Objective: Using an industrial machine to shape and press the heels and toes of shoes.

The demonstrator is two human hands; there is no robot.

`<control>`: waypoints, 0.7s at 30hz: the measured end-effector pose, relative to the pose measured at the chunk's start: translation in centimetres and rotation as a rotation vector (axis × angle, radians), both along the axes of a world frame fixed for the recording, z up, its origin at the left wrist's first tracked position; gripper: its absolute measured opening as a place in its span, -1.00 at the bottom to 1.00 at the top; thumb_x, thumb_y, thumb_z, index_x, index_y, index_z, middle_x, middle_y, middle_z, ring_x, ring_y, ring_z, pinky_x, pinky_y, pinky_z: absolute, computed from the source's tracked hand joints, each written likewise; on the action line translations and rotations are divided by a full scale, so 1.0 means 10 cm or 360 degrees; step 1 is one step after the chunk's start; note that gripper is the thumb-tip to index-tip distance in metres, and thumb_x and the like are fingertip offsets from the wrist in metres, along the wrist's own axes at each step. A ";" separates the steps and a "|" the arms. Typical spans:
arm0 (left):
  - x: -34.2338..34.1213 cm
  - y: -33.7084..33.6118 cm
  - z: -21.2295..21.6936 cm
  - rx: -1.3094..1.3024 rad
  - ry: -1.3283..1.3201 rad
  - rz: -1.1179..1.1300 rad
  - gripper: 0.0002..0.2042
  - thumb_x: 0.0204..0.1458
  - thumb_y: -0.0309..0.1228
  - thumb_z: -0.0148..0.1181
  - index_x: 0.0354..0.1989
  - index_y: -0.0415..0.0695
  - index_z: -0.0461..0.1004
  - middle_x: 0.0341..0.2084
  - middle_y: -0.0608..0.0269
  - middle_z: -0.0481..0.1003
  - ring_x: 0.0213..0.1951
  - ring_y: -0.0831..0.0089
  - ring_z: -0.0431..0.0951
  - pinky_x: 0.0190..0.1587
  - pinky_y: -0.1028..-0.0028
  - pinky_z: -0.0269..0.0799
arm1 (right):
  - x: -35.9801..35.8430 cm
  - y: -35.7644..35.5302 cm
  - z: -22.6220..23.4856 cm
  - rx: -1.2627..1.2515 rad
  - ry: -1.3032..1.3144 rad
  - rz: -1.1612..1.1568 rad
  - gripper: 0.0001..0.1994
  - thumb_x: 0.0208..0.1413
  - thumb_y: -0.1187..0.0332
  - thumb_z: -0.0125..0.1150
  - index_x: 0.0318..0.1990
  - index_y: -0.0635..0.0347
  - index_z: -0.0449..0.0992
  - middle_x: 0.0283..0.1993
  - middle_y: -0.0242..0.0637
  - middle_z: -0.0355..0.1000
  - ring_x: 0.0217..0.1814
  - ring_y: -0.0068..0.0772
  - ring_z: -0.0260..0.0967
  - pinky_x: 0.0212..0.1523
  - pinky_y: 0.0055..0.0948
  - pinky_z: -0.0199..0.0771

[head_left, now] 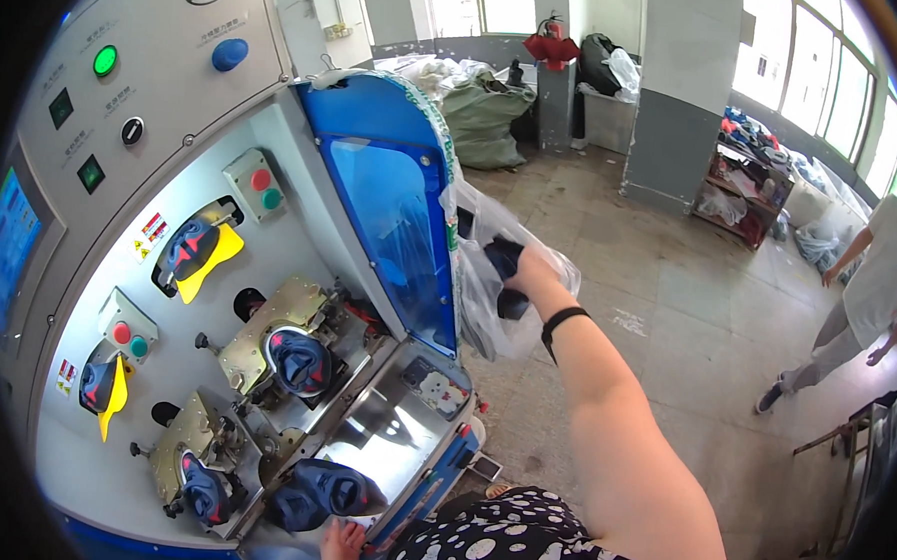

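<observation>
My right hand (535,272), a black band on its wrist, reaches into a clear plastic bag (482,317) hanging beside the blue door. Its fingers are closed on a dark shoe upper (505,260), partly hidden by the hand and the bag. My left hand (342,548) is low at the front of the metal ledge, fingers partly stretched, with nothing visible in it. Just beyond it, a pair of navy shoe uppers (344,489) lies on the ledge. Two more navy uppers sit on the lower stations, a front one (205,488) and a farther one (301,362).
Above, two dark uppers (190,247) sit over yellow plates. Red and green buttons (263,180) are on the machine's inner wall. A phone (436,386) lies on the ledge beside the blue door (386,212). Sacks (481,116) stand behind; another person (864,288) walks at right.
</observation>
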State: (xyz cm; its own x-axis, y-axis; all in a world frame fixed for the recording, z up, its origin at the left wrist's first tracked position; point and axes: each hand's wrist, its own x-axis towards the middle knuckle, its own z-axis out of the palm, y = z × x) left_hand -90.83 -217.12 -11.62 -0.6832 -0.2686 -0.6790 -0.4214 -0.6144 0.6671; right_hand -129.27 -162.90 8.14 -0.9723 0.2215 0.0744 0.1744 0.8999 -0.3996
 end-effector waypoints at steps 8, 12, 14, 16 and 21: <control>0.04 0.27 0.21 -0.0169 -0.0024 0.0142 -0.26 0.18 -0.11 0.14 0.41 0.06 -0.17 0.07 -0.14 0.35 -0.14 0.07 0.58 -0.26 0.31 0.54 | 0.33 -0.05 0.05 0.0072 0.0279 0.0093 -0.49 -0.11 0.16 0.36 0.00 0.21 0.46 -0.07 -0.01 0.50 0.03 0.05 0.44 0.03 -0.11 0.45; -0.18 0.49 0.42 -0.0229 0.0012 0.0107 -0.22 0.16 -0.12 0.18 0.42 0.10 -0.20 0.05 -0.15 0.33 -0.16 0.06 0.57 -0.25 0.28 0.55 | 0.55 0.14 0.50 -0.1772 0.0313 0.0022 -0.54 -0.07 0.32 0.38 0.02 0.25 0.46 -0.07 -0.10 0.54 -0.06 -0.13 0.52 -0.03 -0.22 0.52; -0.27 0.55 0.45 -0.0245 0.0016 0.0096 -0.22 0.15 -0.12 0.18 0.42 0.12 -0.20 0.05 -0.16 0.31 -0.17 0.04 0.57 -0.24 0.23 0.55 | 0.70 0.17 0.69 -0.2644 0.0027 -0.0137 -0.56 0.02 0.42 0.33 0.08 0.30 0.42 -0.10 -0.20 0.53 -0.09 -0.30 0.52 -0.07 -0.32 0.53; -0.34 0.61 0.46 -0.0287 -0.0007 0.0019 -0.19 0.14 -0.13 0.20 0.43 0.12 -0.24 0.04 -0.15 0.31 -0.17 0.05 0.57 -0.23 0.22 0.54 | 0.93 0.13 0.78 -0.2839 -0.0076 0.0028 -0.53 0.05 0.45 0.32 0.11 0.38 0.37 -0.13 -0.21 0.53 -0.13 -0.34 0.51 -0.06 -0.38 0.52; -0.42 0.70 0.55 -0.0294 -0.0098 0.0073 -0.16 0.12 -0.13 0.22 0.44 0.11 -0.24 0.03 -0.13 0.33 -0.17 0.08 0.57 -0.24 0.26 0.52 | 1.37 0.10 0.93 -0.2051 0.0087 0.0467 -0.54 0.08 0.43 0.25 0.12 0.45 0.33 0.02 -0.12 0.47 0.02 -0.32 0.47 0.09 -0.40 0.45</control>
